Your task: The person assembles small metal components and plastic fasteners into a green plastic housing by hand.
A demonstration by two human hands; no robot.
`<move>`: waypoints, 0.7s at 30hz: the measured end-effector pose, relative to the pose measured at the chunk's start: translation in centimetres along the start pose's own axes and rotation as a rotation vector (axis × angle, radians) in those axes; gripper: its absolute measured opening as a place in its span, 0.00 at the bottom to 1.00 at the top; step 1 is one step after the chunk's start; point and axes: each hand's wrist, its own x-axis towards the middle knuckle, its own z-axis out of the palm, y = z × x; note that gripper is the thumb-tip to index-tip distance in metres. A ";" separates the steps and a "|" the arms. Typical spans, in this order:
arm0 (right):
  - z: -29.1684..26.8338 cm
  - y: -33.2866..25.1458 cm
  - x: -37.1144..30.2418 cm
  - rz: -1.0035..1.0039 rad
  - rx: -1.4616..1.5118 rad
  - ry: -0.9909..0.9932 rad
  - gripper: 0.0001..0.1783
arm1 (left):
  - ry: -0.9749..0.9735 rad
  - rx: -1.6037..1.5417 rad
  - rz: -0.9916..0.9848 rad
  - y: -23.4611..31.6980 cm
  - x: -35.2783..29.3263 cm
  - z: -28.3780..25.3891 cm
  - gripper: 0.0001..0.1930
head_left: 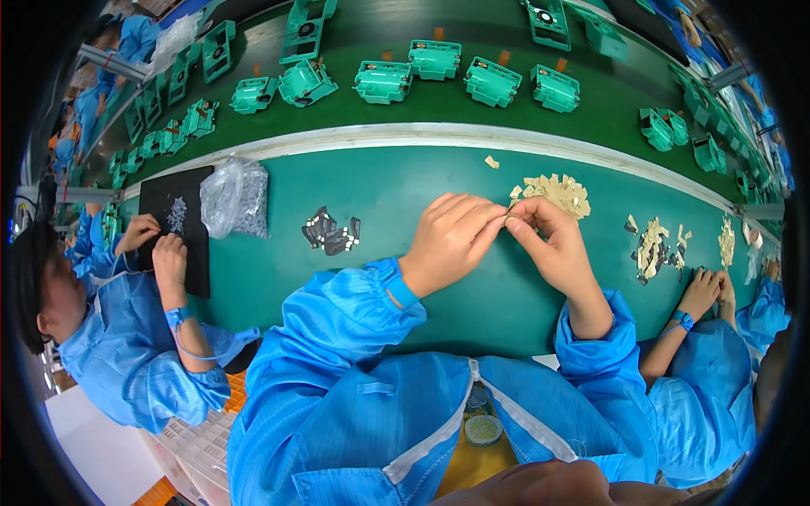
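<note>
My left hand [451,240] and my right hand [553,246] meet above the green tabletop [396,185], fingertips pinched together. Whatever sits between those fingertips is too small and covered to make out. Just behind my right hand spreads a heap of small flat beige pieces [557,192]. One loose beige piece [492,162] lies apart from it, towards the back edge. Left of my left hand is a small pile of black pieces with whitish ends [332,234]. A blue band circles my left wrist.
Green plastic housings [384,82] stand along the dark green belt [354,38] beyond a pale rail [405,133]. At left, a clear bag of small grey parts [251,198] rests beside a black mat [196,270]. Co-workers sit on both sides; one's hands [704,291] are near mixed pieces [654,244].
</note>
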 end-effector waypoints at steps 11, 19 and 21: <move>-3.5 1.1 0.8 -0.251 -0.292 0.007 0.06 | -0.088 0.046 0.025 1.4 2.5 2.4 0.05; -4.9 1.0 0.5 -0.270 -0.365 0.023 0.06 | -0.090 0.079 0.051 1.8 3.4 3.6 0.06; -4.9 1.0 0.5 -0.274 -0.365 0.016 0.06 | -0.090 0.081 0.053 1.9 3.5 3.6 0.06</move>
